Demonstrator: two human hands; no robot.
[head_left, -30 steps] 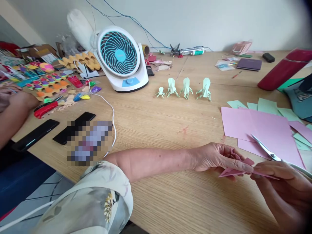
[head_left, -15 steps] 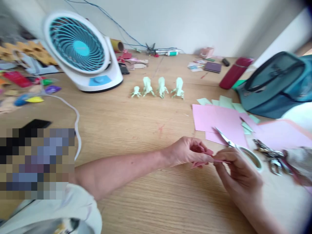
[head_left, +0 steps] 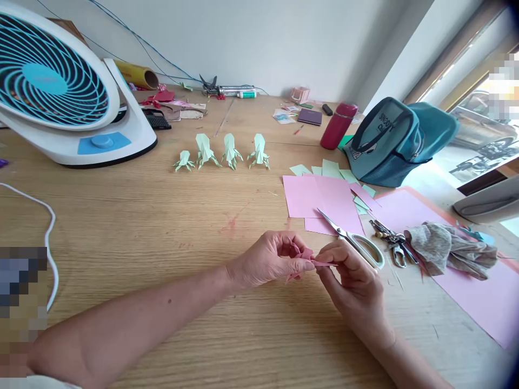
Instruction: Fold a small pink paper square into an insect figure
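A folded pink paper figure [head_left: 303, 253] is held between my two hands above the front of the wooden table. My left hand [head_left: 271, 260] is closed round its body, thumb on top. With thumb and forefinger, my right hand [head_left: 352, 278] pinches a thin pointed strip on its right side. Fingers hide part of the figure. Just behind my right hand lie scissors [head_left: 344, 233] with pale handles, blades resting on pink paper sheets [head_left: 320, 195]. Further back, several pale green folded paper figures [head_left: 230, 150] with thin legs stand in a row.
A white and blue fan [head_left: 101, 141] stands at the left, near a white cable [head_left: 51, 232]. At the right are a teal backpack [head_left: 389, 143], a dark red bottle [head_left: 338, 127], keys [head_left: 395, 243] and a crumpled grey cloth [head_left: 450, 248]. Green paper scraps [head_left: 331, 168] lie behind the pink sheets.
The view has swung to the right, so everything sits further left and more of the right side shows. Both hands keep their hold on the pink paper figure.
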